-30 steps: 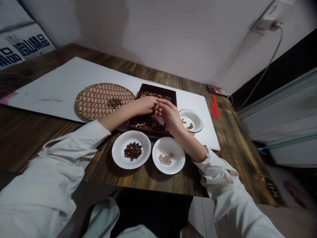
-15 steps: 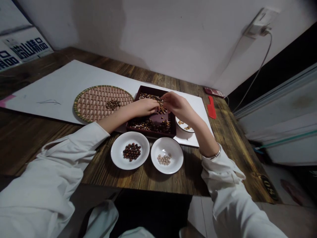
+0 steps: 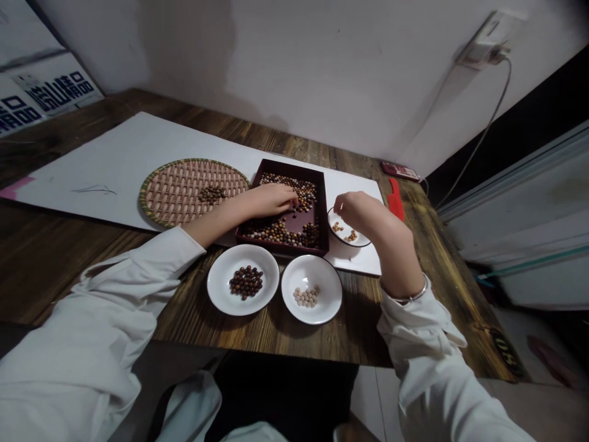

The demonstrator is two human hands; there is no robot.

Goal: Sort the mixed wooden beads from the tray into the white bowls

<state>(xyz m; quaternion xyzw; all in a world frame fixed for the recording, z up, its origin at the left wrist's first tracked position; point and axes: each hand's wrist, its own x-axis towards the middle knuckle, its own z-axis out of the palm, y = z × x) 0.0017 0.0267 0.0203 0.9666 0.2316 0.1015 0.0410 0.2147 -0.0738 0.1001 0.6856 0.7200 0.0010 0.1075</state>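
A dark red tray (image 3: 326, 212) holds many small mixed beads (image 3: 294, 187) in yellow, brown and pale tones. My left hand (image 3: 273, 199) reaches into it from the left, fingers curled down near the beads; what they grip, if anything, is hidden. My right hand (image 3: 361, 212) is over a dark-rimmed white dish (image 3: 363, 241) holding several yellowish beads (image 3: 345, 232). Its fingers are bent together, and I cannot make out anything in them. Closer to me, one white bowl (image 3: 218, 294) contains dark red-brown beads (image 3: 246, 282), and another white bowl (image 3: 317, 315) contains pale beads (image 3: 307, 297).
A round woven mat (image 3: 170, 190) with a small pile of greenish-brown beads (image 3: 211, 194) lies left of the tray. Underneath is a white board (image 3: 119, 147) on the wooden table (image 3: 193, 325). At right are a red knife-shaped object (image 3: 394, 199) and a phone-like device (image 3: 400, 171).
My right hand has moved right, from above the tray to above the dark-rimmed dish. My left hand stays in the tray. The view has shifted slightly.
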